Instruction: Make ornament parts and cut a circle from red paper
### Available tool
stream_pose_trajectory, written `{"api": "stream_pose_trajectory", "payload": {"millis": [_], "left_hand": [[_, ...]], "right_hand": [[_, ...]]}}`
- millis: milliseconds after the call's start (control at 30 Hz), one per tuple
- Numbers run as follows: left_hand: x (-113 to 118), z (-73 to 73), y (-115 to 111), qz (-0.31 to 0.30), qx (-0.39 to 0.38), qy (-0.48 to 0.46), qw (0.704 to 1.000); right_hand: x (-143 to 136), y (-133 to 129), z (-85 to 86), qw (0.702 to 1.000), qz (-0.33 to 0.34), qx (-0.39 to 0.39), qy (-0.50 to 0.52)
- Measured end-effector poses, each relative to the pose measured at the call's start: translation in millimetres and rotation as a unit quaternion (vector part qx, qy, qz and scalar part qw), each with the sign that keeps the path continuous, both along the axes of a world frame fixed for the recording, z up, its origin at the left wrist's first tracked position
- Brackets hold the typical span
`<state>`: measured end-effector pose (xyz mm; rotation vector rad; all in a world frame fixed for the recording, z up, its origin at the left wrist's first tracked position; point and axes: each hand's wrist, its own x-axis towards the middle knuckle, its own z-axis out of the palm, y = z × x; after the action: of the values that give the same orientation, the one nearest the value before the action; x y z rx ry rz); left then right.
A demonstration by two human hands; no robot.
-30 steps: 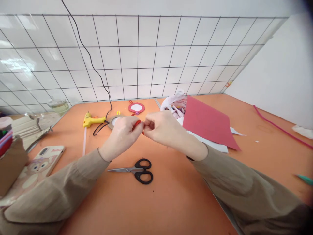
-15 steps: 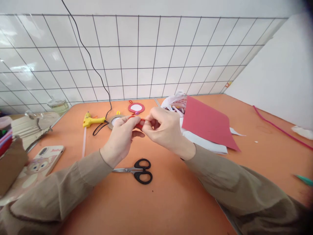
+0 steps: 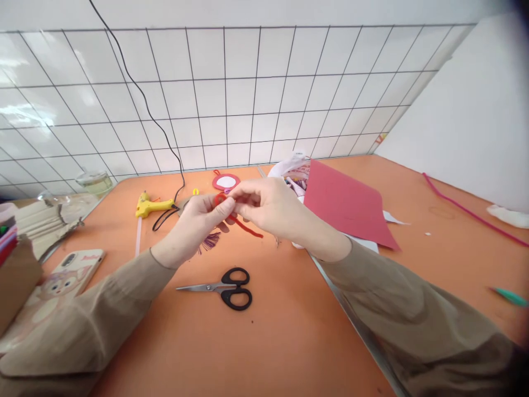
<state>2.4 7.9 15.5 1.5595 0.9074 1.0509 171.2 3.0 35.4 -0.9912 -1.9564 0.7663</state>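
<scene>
Both hands are raised over the middle of the table. My left hand [image 3: 198, 220] is closed, thumb and fingers pinching a red pipe cleaner [image 3: 249, 229] bent into a small loop at the fingertips. A loose end of it hangs down to the right. My right hand [image 3: 270, 209] pinches at the same spot, its fingertips touching the left ones and partly hiding the loop. Under the left hand shows a dark purple fringe [image 3: 210, 241]; what it belongs to is hidden. Black-handled scissors [image 3: 235, 288] lie nearer me, blades pointing left.
A yellow glue gun [image 3: 152, 205] with a black cord lies left, beside a phone [image 3: 61, 281]. Behind the hands is a red ring with a white centre [image 3: 226, 182]. To the right lie a red sheet [image 3: 347, 204] and a plastic bag [image 3: 289, 165]. A cardboard box [image 3: 19, 275] stands far left.
The red pipe cleaner's loop and hanging end have come into sight between my fingers. My right hand has turned over it, and the purple fringe now shows below the left hand.
</scene>
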Motion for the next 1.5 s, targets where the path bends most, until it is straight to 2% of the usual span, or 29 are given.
{"api": "stream_pose_trajectory", "payload": {"millis": [100, 200, 300, 467, 667, 767, 833, 1133, 1400, 1500], "left_hand": [[-2, -1.1, 1, -0.027, -0.053, -0.021, 0.998], [-2, -4.7, 0, -0.005, -0.093, -0.037, 0.995], [0, -7.4, 0, 0.011, -0.091, -0.060, 0.994], [3, -8.9, 3, 0.002, -0.120, -0.101, 0.988], [2, -9.8, 4, -0.019, -0.137, -0.094, 0.986], [1, -9.6, 3, -0.022, -0.104, -0.084, 0.991], [1, -8.5, 3, -0.019, -0.067, -0.062, 0.996], [1, -2.0, -1, 0.024, 0.036, 0.026, 0.999], [3, -5.3, -2, 0.030, 0.106, 0.072, 0.991], [5, -7.5, -3, 0.028, 0.118, 0.077, 0.990]], "right_hand": [[-4, 2, -3.2, 0.998, -0.056, 0.014, 0.007], [-9, 5, -10.1, 0.995, -0.087, 0.033, 0.021], [-11, 10, -16.0, 0.998, -0.062, 0.009, 0.026], [-6, 15, -16.7, 0.995, -0.016, -0.069, 0.072], [-4, 18, -13.1, 0.970, -0.005, -0.154, 0.189], [-3, 19, -12.9, 0.955, 0.031, -0.193, 0.221], [-2, 19, -12.6, 0.954, 0.046, -0.193, 0.227], [0, 18, -9.7, 0.965, -0.005, -0.152, 0.213], [4, 16, -3.7, 0.946, 0.049, -0.203, 0.250], [6, 14, -0.5, 0.951, 0.059, -0.196, 0.233]]}}
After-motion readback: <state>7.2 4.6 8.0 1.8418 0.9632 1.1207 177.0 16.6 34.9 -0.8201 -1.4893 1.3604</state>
